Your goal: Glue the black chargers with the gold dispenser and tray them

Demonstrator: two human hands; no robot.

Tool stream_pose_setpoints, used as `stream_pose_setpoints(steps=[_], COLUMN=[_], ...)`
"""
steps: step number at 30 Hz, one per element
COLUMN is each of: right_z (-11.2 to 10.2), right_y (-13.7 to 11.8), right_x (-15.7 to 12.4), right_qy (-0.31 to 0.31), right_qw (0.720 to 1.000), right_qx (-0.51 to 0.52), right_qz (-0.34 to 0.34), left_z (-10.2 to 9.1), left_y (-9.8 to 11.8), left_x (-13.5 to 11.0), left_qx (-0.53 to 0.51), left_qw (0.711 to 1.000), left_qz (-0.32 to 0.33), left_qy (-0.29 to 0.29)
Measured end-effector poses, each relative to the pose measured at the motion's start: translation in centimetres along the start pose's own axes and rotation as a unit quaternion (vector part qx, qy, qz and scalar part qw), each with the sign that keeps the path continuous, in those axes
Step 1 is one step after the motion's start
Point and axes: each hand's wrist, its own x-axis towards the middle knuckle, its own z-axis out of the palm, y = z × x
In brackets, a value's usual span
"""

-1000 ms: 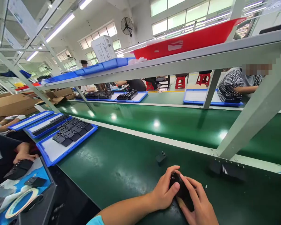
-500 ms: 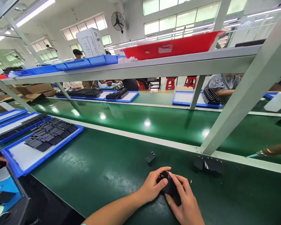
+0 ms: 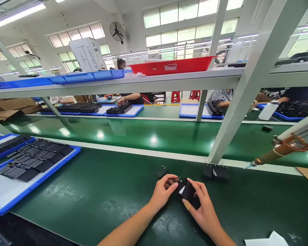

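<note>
Over the green bench, my right hand grips a black plastic adapter case between thumb and fingers, with a tan wrap on the thumb. My left hand pinches a small black piece with a bit of shiny metal, right against the case's left side. A white patch shows between the two parts; whether they are joined I cannot tell. Just beyond my left fingers lies a black plug adapter with small metal prongs. Farther right, more black adapters stand near the pale bench rail.
A blue tray with rows of black adapters sits at left. A slanted metal post rises right of centre, with a brown-bodied tool hanging beside it. White paper lies front right. Co-workers sit across the green belt.
My hands have drawn slightly apart, opening a gap where a white patch now shows between the parts. The view has turned right, bringing the hanging tool and white paper into sight.
</note>
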Motion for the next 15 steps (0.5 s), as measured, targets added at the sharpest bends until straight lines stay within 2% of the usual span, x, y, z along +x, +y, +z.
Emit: stream_pose_setpoints(steps=[2, 4, 10, 15], right_z=[0.1, 0.2, 0.1, 0.1], right_y=[0.1, 0.1, 0.2, -0.1], right_x=[0.0, 0.0, 0.0, 0.0], right_qy=[-0.009, -0.02, -0.02, -0.018], right_qw=[1.0, 1.0, 0.999, 0.997], right_qx=[0.013, 0.019, 0.037, 0.06], right_qz=[0.008, 0.015, 0.034, 0.048], left_z=[-0.1, 0.0, 0.0, -0.5], left_y=[0.7, 1.2, 1.3, 1.1], left_x=[-0.3, -0.7, -1.0, -0.4], left_qx=[0.074, 0.108, 0.112, 0.124], left_qw=[0.996, 0.992, 0.992, 0.987], left_qz=[0.04, 0.063, 0.055, 0.098], left_qy=[0.022, 0.014, -0.018, 0.011])
